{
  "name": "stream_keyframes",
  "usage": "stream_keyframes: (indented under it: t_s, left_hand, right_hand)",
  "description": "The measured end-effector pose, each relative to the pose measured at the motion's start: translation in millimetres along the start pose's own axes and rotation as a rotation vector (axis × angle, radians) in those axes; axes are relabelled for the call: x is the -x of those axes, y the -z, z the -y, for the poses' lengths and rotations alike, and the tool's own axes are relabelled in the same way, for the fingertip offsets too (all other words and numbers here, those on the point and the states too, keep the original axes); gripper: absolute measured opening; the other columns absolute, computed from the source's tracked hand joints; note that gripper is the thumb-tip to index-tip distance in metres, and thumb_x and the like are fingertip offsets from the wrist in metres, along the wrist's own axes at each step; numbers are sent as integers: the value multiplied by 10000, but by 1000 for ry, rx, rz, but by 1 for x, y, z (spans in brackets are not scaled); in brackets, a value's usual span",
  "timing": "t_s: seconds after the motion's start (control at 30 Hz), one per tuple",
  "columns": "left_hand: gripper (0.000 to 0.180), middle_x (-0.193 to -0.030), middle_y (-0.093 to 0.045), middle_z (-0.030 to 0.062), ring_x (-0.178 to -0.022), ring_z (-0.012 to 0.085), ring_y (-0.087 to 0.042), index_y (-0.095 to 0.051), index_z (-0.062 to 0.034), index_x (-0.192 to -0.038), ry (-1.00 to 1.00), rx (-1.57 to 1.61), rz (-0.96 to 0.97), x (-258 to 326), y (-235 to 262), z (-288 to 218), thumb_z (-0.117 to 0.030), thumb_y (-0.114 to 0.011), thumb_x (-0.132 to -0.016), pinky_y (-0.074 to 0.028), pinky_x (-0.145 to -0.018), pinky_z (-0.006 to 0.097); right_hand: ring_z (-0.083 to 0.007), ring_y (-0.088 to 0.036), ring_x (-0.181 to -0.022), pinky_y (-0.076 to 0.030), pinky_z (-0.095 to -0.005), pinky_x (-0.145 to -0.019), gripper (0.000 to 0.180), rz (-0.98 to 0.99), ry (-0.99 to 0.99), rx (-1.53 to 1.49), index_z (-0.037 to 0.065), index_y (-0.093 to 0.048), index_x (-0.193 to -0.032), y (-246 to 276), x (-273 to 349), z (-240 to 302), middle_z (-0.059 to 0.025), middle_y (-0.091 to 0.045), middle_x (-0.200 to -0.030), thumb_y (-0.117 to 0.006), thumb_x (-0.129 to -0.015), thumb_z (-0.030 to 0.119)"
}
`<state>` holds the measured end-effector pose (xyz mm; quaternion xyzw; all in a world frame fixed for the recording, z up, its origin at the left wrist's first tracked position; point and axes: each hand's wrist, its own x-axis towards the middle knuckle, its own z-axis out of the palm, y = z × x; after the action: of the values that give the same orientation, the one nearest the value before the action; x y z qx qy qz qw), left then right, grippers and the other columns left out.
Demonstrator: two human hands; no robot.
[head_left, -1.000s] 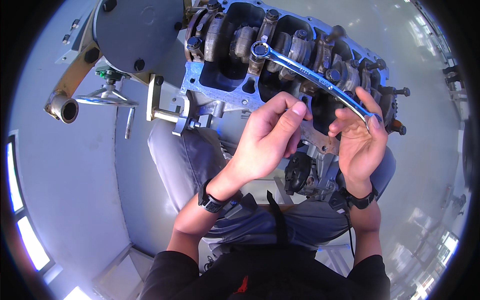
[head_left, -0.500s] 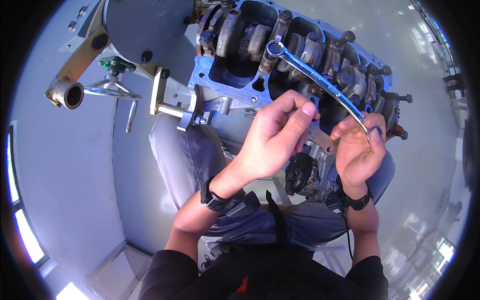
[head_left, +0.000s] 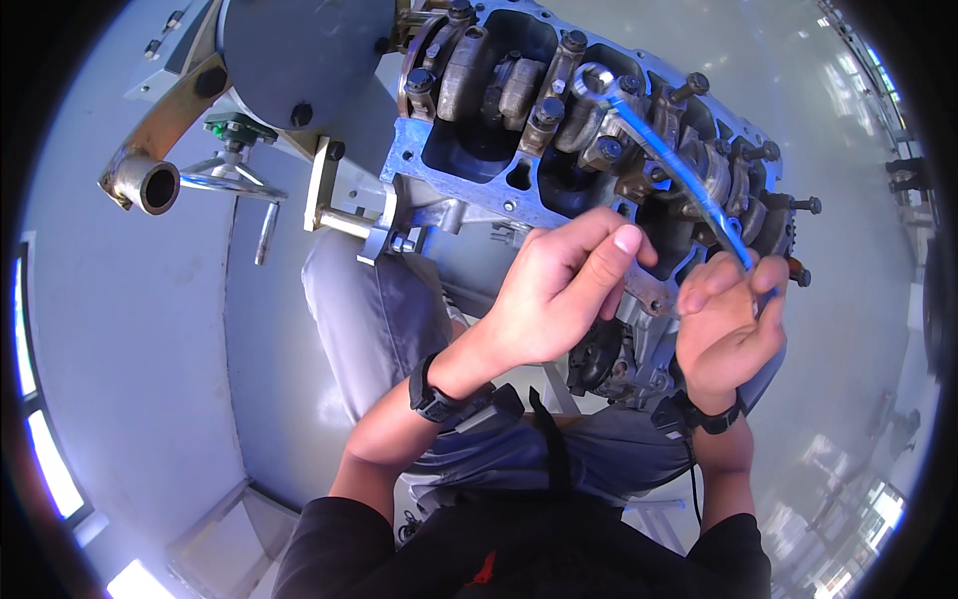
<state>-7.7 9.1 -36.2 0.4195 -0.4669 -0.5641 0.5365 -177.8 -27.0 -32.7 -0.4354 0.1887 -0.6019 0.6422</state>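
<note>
My right hand [head_left: 728, 324] grips the near end of a long chrome combination wrench [head_left: 671, 160], its fingers curled round it. The wrench slants up and to the left over an engine block [head_left: 454, 165], its ring end above the crankshaft [head_left: 519, 92]. Whether the ring touches a bolt I cannot tell. Close to the block's near edge, my left hand [head_left: 559, 285] is closed, thumb pressed against the curled forefinger. Anything inside those fingers is hidden. Several bearing cap bolts [head_left: 548, 112] stand up out of the caps along the crankshaft.
A stand with a round grey plate [head_left: 304, 50] holds the block at its left end. A tube-ended arm [head_left: 150, 185] and a crank handle [head_left: 264, 230] stick out at left. My knees are below the block, near a black round part [head_left: 596, 354].
The wrench's ring end has shifted right and slightly up, and the wrench now looks smeared by motion. Both hands have moved slightly right and down.
</note>
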Motion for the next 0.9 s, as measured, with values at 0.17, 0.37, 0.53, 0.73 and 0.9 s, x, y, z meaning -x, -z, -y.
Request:
stream_keyframes:
  t_s: [0.17, 0.37, 0.53, 0.73, 0.9]
  left_hand:
    - [374, -555, -496, 20, -465, 46, -437, -517, 19, -1052, -108, 134, -42, 1, 2, -5, -312, -365, -966, -342, -458, 182]
    - [349, -568, -523, -1, -438, 25, -434, -584, 5, -879, 27, 131, -52, 2, 10, -14, -290, -413, -951, -315, -414, 178]
    - [344, -581, -526, -6, -440, 27, -437, -591, -3, -835, 23, 99, -93, 1, 10, -9, -292, -436, -939, -323, -416, 173]
    - [304, -552, -488, -28, -437, 9, -394, -580, -12, -808, 9, 120, -126, 2, 11, -8, -253, -448, -937, -289, -406, 178]
    - [272, -514, -446, -55, -436, -9, -351, -574, -21, -772, 2, 152, -202, 2, 9, -10, -206, -460, -935, -249, -399, 178]
  right_hand:
    - [-254, -596, -721, -506, -342, -649, 375, 368, 161, 281, 70, -371, -1005, -7, 22, -21, -220, -586, -900, -488, -894, 409]
    - [-303, -580, -874, -498, -379, -724, 421, 719, 121, 445, 62, -357, -1064, -6, 26, -21, -263, -520, -1081, -572, -861, 363]
    - [-325, -584, -911, -502, -378, -713, 488, 790, 94, 455, 64, -363, -1118, -3, 24, -21, -279, -501, -1131, -615, -831, 368]
    - [-342, -609, -901, -506, -375, -722, 509, 820, 75, 421, 68, -366, -1137, -4, 22, -22, -290, -496, -1150, -623, -824, 376]
    - [-352, -611, -915, -509, -370, -717, 538, 849, 63, 422, 72, -359, -1161, -5, 18, -21, -296, -488, -1164, -629, -817, 385]
